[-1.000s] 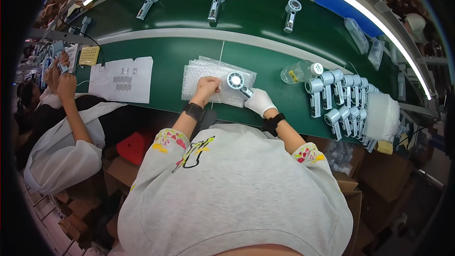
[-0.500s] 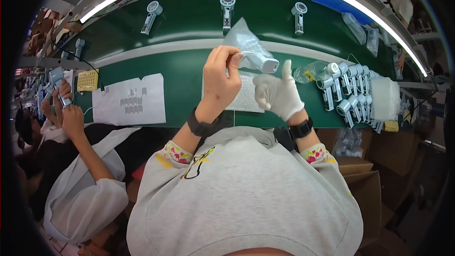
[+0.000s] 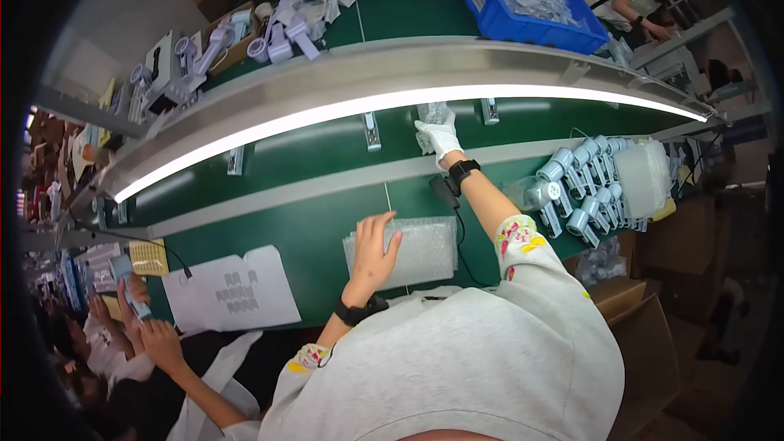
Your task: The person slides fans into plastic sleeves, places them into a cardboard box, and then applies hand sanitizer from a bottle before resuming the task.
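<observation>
My gloved right hand (image 3: 441,137) reaches across a green workbench (image 3: 314,224) to the strip beyond a pale rail (image 3: 327,176), with a clear plastic bag (image 3: 434,111) at its fingers below a glowing lamp bar (image 3: 416,99). I judge this to be a placing step; the next move seems to call for setting the bag down and loosening my grip, clear of the fan handles (image 3: 372,132) on either side. The gloved fingers look curled around the plastic, though I cannot tell how firmly, nor make out what the bag holds. My right arm is stretched forward, nearly straight, wrist beyond the rail. My bare left hand (image 3: 372,255) grips nothing, elbow bent, fingers extended and thumb apart, at the left edge of stacked bubble-wrap sheets (image 3: 426,249). Light-blue handheld fans (image 3: 558,165) crowd the bench to my right.
</observation>
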### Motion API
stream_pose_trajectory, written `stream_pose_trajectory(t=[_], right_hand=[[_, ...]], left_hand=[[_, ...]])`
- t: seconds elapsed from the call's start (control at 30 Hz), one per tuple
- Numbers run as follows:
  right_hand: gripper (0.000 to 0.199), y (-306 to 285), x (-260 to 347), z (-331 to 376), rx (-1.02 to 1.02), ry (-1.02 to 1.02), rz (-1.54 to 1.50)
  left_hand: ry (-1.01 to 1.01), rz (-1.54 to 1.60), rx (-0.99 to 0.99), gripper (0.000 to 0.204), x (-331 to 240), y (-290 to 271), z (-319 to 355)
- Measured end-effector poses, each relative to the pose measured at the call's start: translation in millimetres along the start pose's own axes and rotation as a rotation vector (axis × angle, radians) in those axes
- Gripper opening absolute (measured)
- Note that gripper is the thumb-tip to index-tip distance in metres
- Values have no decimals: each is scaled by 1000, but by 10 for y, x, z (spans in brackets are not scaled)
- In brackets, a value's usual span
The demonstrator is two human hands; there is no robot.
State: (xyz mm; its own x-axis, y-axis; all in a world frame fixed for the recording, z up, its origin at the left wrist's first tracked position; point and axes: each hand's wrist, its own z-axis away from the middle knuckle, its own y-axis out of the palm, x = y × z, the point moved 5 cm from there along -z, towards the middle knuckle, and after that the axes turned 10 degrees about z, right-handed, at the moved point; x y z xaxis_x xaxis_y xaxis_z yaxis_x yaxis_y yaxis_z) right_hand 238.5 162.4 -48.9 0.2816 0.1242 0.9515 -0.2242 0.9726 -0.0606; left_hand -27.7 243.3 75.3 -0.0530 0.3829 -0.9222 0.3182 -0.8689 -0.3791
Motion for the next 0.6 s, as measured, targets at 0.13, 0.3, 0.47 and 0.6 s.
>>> stream_pose_trajectory(t=[0.13,0.3,0.47,0.6], right_hand=[[18,-894,93,-1219,-790,-890,644],[21,-861,549,-1095,-618,-603,-8],[24,-556,788,-97,-399,-187,-470],[38,-83,1249,1148,200,131,-262]], left_hand=[[25,63,88,24,-68,36,-248],[-117,97,44,21,251,-135,-280],[-142,303,-49,25,-172,-112,-455],[203,235,-310,45,-681,-208,-773]])
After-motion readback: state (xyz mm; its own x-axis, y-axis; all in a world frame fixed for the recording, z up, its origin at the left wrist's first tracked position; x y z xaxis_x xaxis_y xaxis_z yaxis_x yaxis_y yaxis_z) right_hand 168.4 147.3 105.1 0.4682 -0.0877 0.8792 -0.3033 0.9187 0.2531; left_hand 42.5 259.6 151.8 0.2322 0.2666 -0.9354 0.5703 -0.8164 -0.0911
